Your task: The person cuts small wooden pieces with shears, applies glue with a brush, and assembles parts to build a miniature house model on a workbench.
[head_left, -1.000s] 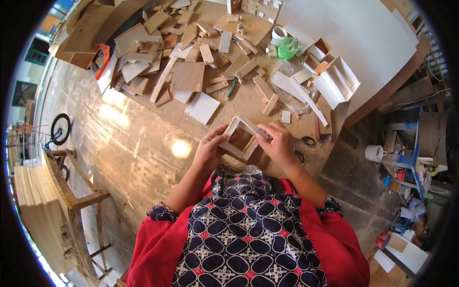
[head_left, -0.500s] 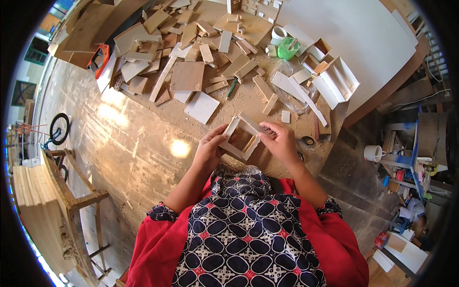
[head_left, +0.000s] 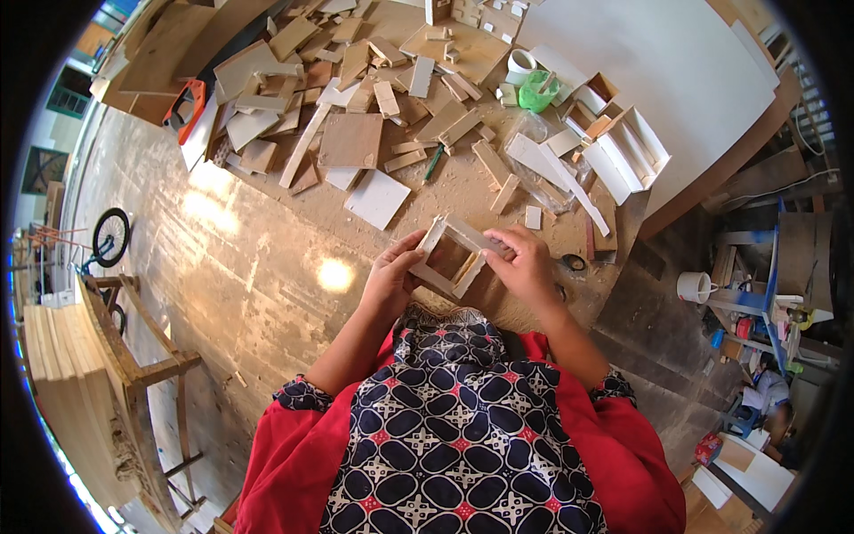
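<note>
A small open rectangular wooden frame [head_left: 431, 242], pale and rough along its edges, is held in front of my chest. My left hand [head_left: 392, 271] grips its left side, thumb on the face of the wood. Fingers of my right hand [head_left: 519, 261] pinch the upper right side, thumb and forefinger close together. Through the frame's middle the brown surface behind it shows. Beyond my hands lie a white board piece [head_left: 377, 198], a brown square board [head_left: 350, 141] and a green pencil-like stick [head_left: 433, 164].
Wood offcuts [head_left: 387, 98] are heaped across the far part of the work surface. A green plastic bag [head_left: 537, 91], a white cup [head_left: 520, 64] and a white compartment box [head_left: 629, 149] stand at the far right. An orange-handled saw [head_left: 184, 111] lies far left; a black ring [head_left: 574, 262] sits beside my right hand.
My right fingers have shifted very slightly along the frame's edge. Otherwise the hands and the frame stay nearly where they were.
</note>
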`<action>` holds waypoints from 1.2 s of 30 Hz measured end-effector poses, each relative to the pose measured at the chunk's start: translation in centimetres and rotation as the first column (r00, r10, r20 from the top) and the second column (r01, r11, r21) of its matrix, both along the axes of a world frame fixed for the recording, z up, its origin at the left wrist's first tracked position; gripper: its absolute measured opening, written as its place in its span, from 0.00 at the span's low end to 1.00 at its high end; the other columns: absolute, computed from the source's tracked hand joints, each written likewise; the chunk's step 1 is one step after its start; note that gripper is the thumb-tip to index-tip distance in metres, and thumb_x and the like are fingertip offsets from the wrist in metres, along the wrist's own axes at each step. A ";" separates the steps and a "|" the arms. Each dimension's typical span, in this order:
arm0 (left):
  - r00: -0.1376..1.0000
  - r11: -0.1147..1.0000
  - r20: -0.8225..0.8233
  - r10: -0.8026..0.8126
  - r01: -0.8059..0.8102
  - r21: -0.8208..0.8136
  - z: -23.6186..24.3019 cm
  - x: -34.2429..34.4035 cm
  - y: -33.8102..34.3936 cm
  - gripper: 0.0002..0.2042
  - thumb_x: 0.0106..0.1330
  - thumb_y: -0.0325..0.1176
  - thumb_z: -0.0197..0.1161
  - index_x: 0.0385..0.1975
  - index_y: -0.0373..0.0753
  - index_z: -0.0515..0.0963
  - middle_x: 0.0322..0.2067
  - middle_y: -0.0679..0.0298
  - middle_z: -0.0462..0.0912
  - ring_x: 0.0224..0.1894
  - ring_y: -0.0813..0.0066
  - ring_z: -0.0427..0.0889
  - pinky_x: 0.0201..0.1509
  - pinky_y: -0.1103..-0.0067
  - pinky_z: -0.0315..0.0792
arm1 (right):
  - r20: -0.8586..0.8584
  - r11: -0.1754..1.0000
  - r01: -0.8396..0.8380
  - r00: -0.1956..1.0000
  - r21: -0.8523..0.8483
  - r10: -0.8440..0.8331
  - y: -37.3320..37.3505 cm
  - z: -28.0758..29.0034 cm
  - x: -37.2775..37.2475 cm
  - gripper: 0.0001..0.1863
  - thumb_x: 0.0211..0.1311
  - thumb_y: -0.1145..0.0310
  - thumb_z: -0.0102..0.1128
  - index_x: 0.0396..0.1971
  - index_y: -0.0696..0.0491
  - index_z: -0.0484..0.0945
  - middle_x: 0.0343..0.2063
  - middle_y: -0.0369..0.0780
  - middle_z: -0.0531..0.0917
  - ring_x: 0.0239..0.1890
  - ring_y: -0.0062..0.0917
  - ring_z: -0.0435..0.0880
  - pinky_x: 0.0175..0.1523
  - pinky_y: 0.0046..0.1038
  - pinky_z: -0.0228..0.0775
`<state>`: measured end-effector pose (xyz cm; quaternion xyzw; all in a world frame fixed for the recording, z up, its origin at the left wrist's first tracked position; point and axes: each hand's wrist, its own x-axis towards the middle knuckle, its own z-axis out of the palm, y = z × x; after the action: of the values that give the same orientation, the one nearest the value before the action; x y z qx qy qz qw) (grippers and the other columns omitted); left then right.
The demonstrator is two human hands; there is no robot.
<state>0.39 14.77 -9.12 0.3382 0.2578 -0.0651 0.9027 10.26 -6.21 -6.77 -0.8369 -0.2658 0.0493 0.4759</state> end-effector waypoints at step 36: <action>0.999 1.000 -0.028 0.020 -0.021 -0.010 0.5 0.0 -0.3 0.22 0.63 0.24 0.54 0.58 0.31 0.67 0.52 0.56 0.76 0.53 0.65 0.77 0.58 0.70 0.72 | -0.046 0.999 -0.032 0.998 0.028 0.033 1.0 0.0 0.0 0.11 0.50 0.72 0.67 0.35 0.58 0.81 0.29 0.42 0.81 0.31 0.31 0.82 0.36 0.27 0.72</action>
<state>0.41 14.49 -8.64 0.3300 0.2737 -0.0619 0.9013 10.23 -5.18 -6.74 -0.8246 -0.2687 0.0728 0.4925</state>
